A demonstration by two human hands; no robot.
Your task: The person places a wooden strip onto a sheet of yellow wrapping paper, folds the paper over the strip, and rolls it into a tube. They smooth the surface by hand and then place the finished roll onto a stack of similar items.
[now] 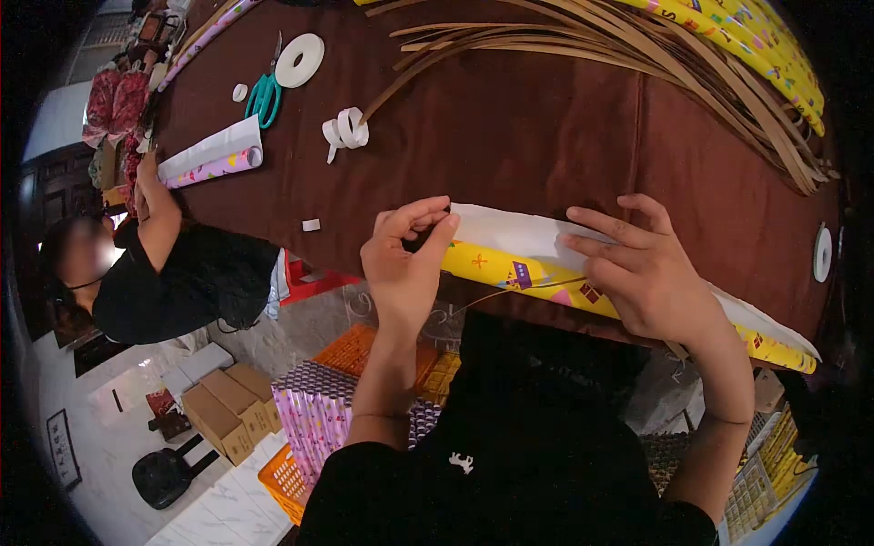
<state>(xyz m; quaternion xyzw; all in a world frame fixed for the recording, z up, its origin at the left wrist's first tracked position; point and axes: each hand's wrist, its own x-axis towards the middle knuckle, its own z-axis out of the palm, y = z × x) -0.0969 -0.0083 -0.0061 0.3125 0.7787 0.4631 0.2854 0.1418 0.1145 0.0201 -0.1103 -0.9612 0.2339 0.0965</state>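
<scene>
A partly rolled sheet of yellow patterned wrapping paper [487, 262] lies along the near table edge, its white inner side [514, 229] turned up behind the roll. At the roll's left end, my left hand [403, 259] is closed in a pinch, thumb and fingertips on the paper's corner. My right hand [642, 264] lies over the middle of the roll with fingers spread, the fingertips on the white side. A thin brown strip [510, 291] crosses the front of the roll and runs under my right hand.
The brown-covered table [473, 136] bears long brown strips [583, 45], teal scissors [264, 98], a white tape roll [299, 60], a curled white tape [346, 132] and a pink paper roll [214, 164]. A co-worker [173, 264] sits at the left. Crates [282, 478] stand below.
</scene>
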